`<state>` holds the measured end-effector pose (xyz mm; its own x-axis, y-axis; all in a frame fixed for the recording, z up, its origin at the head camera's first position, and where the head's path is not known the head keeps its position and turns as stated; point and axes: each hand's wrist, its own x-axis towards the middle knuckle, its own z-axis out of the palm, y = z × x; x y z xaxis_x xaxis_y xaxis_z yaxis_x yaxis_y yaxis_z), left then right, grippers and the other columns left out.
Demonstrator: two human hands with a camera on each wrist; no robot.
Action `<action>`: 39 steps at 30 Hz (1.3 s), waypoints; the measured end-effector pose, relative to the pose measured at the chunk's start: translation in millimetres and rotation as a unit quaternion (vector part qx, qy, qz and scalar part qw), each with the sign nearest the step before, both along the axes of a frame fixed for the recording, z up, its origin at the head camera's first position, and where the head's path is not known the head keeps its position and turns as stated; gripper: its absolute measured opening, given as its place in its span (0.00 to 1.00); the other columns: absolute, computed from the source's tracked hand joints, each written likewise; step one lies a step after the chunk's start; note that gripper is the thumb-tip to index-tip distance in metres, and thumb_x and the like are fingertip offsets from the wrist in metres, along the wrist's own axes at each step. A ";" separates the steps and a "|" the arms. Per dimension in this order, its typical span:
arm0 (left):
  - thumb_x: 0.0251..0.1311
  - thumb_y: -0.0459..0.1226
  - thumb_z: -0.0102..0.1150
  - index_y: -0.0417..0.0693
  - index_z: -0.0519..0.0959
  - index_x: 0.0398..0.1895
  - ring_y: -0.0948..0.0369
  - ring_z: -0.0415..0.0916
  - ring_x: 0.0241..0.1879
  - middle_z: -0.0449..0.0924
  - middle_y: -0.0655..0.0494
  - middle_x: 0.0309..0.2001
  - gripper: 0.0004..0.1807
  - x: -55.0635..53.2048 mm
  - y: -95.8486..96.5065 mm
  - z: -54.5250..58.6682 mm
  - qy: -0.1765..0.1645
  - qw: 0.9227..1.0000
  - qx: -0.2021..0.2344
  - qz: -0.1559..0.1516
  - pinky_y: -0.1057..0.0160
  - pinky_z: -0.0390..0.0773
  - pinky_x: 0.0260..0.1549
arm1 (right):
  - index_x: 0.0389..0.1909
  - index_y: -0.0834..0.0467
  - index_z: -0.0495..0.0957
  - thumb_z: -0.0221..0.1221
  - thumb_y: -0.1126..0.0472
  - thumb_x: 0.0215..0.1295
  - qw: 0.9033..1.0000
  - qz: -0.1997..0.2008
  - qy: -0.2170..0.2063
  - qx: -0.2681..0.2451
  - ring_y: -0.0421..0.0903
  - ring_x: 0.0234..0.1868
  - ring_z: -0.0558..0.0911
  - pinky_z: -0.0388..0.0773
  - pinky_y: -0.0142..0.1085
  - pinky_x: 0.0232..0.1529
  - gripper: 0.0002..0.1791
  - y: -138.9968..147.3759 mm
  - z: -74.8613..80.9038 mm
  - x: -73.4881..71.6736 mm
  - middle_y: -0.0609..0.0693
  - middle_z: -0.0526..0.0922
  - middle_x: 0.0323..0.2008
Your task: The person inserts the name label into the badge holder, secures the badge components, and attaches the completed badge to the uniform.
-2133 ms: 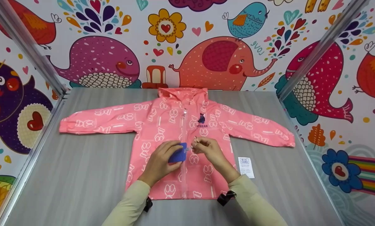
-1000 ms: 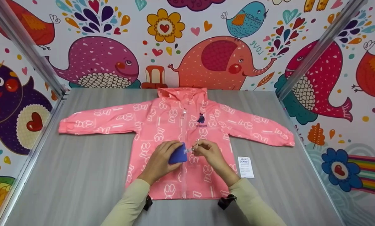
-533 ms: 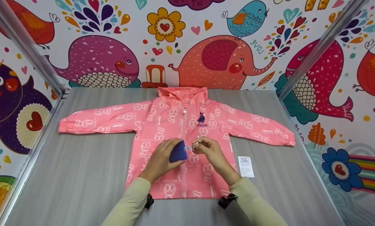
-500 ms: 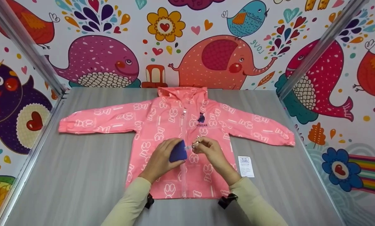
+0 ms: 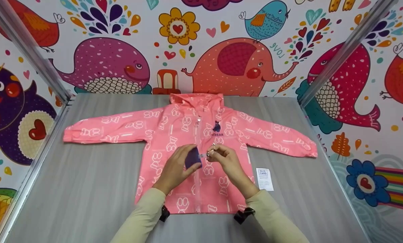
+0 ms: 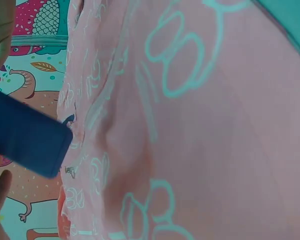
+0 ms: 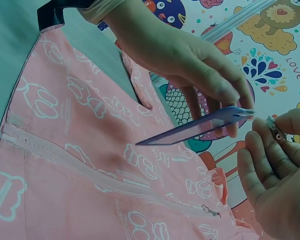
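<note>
A pink hooded jacket (image 5: 170,143) with white line drawings lies flat, its sleeves spread and its front zip running down the middle. Above its chest my left hand (image 5: 174,167) holds a flat blue card holder (image 5: 193,159) by its edges, between thumb and fingers. The right wrist view shows the holder (image 7: 190,131) nearly edge-on, with a pale panel and a clear strap at one end. Close to that strap, my right hand (image 5: 225,161) pinches a small shiny metal clip (image 7: 276,130). Whether clip and strap touch cannot be told.
A small white printed card (image 5: 264,179) lies on the grey table (image 5: 96,182), right of the jacket. Metal rails (image 5: 333,71) and walls with cartoon animals (image 5: 235,67) enclose the back and sides.
My left hand has raised and turned the card holder, so its face looks darker and narrower. The right hand stays almost in place with the clip. The jacket and white card have not moved.
</note>
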<state>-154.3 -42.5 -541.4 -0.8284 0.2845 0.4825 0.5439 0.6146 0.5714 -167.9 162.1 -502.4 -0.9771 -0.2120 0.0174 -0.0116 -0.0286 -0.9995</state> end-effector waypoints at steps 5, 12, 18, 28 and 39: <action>0.61 0.49 0.66 0.49 0.73 0.63 0.56 0.76 0.58 0.76 0.52 0.60 0.29 -4.0 7.3 3.5 0.050 0.998 0.020 0.020 0.56 0.83 0.52 | 0.40 0.74 0.77 0.56 0.70 0.66 1.000 -0.008 0.003 -0.007 0.38 0.31 0.83 0.85 0.35 0.42 0.09 -2.1 -0.4 -0.8 0.44 0.84 0.30; 0.57 0.49 0.69 0.49 0.81 0.47 0.62 0.75 0.39 0.78 0.56 0.40 0.19 -8.1 14.7 9.4 0.125 0.991 0.026 0.040 0.64 0.82 0.35 | 0.41 0.75 0.76 0.56 0.70 0.66 1.000 -0.012 0.011 -0.009 0.38 0.31 0.84 0.85 0.35 0.42 0.09 -2.4 -2.0 -0.6 0.43 0.85 0.29; 0.60 0.46 0.66 0.49 0.83 0.42 0.66 0.72 0.30 0.78 0.59 0.30 0.12 -8.1 18.8 9.3 0.120 0.992 0.027 0.033 0.69 0.77 0.29 | 0.41 0.73 0.77 0.56 0.70 0.66 1.000 -0.020 0.004 -0.007 0.39 0.32 0.84 0.85 0.35 0.43 0.08 -2.4 -2.9 0.1 0.45 0.84 0.30; 0.65 0.41 0.62 0.48 0.80 0.38 0.68 0.71 0.26 0.76 0.61 0.26 0.06 -10.4 26.2 7.4 0.116 0.993 0.027 0.026 0.71 0.75 0.26 | 0.43 0.75 0.75 0.53 0.71 0.68 1.000 -0.020 -0.004 -0.016 0.39 0.33 0.84 0.84 0.34 0.42 0.09 -4.8 -4.5 1.6 0.45 0.83 0.31; 0.62 0.37 0.61 0.47 0.74 0.37 0.65 0.70 0.24 0.75 0.58 0.24 0.06 -11.3 25.9 9.5 0.082 0.996 -0.008 0.027 0.69 0.73 0.24 | 0.39 0.69 0.76 0.51 0.72 0.68 0.999 -0.021 -0.009 -0.036 0.38 0.32 0.83 0.83 0.32 0.42 0.06 -10.2 -6.1 5.0 0.44 0.82 0.29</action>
<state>-165.6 -16.6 -531.9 -0.7529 0.2507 0.6085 0.5954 0.6535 0.4674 -162.9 151.9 -508.6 -0.9854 -0.1697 0.0130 0.0043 -0.1011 -0.9949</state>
